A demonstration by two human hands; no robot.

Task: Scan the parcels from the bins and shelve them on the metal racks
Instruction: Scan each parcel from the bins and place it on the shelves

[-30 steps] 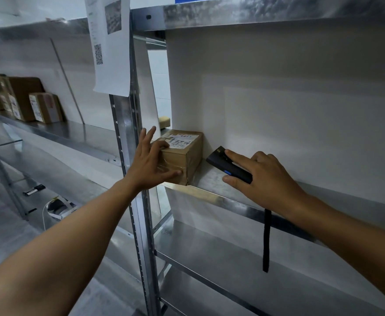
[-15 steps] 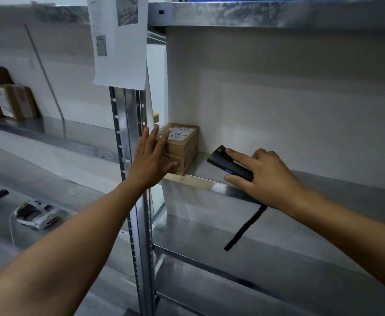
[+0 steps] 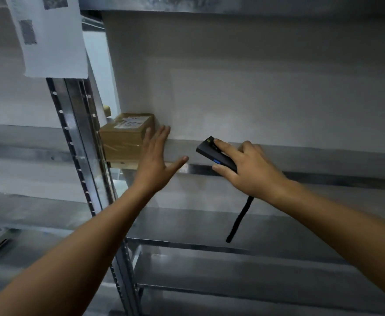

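The parcel (image 3: 127, 135) sits at the left end of the shelf (image 3: 301, 158) beside the upright post (image 3: 77, 137), a paper sheet (image 3: 50, 42) hanging above it on that post, the left hand (image 3: 157, 160) just before its right side and, further right, the right hand (image 3: 244, 169) holding the scanner (image 3: 214, 153) at the shelf's front edge.

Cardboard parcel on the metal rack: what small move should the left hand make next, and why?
Probably draw the left hand back off the shelf. The cardboard parcel sits flat at the shelf's left end, close to the upright, label up, and the hand is open beside it, gripping nothing. The right hand holds the scanner, ready for another parcel.
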